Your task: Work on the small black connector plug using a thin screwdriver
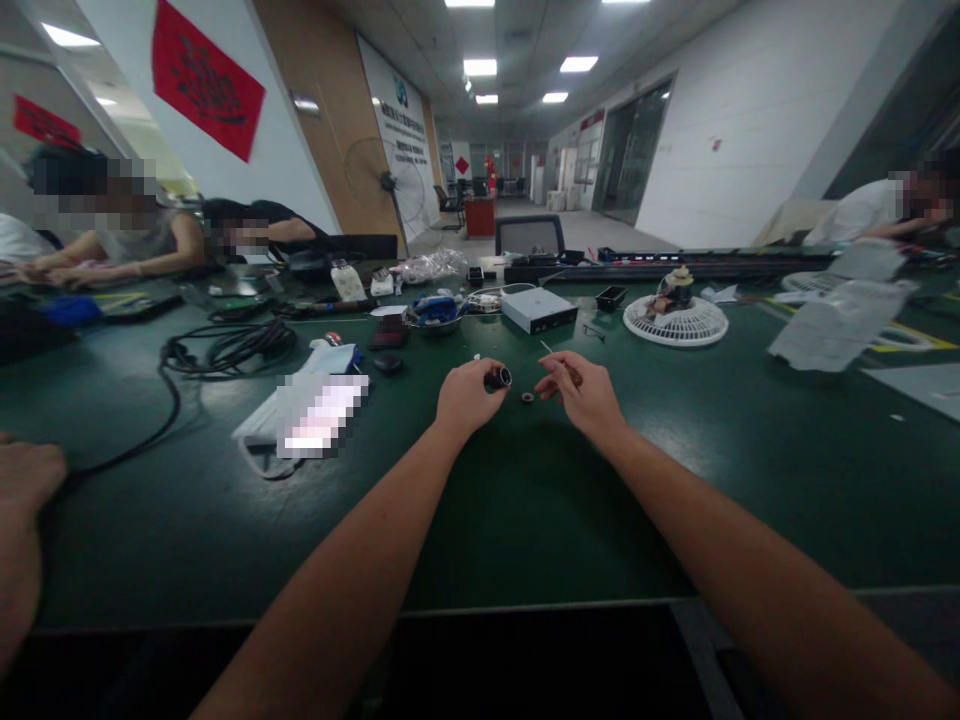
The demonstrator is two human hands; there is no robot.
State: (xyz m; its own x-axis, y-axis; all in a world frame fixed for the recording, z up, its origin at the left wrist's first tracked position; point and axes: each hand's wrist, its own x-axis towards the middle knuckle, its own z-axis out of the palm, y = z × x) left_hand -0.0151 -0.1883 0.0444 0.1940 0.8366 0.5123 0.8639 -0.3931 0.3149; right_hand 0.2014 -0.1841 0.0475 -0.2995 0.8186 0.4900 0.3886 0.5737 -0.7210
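My left hand is closed around a short black cylinder, whose open, ring-like end faces right. Just across from it, my right hand pinches a thin, pale, rod-like tool; its tip points up and to the left, and the fingers hide the rest. A small round metallic ring lies on the green table between both hands. The cylinder and the tool are apart from each other.
Left of me lie a lit phone, a face mask, a black mouse and a coiled black cable. Beyond my hands stand a grey box and a white fan grille. Another person's hand rests at far left.
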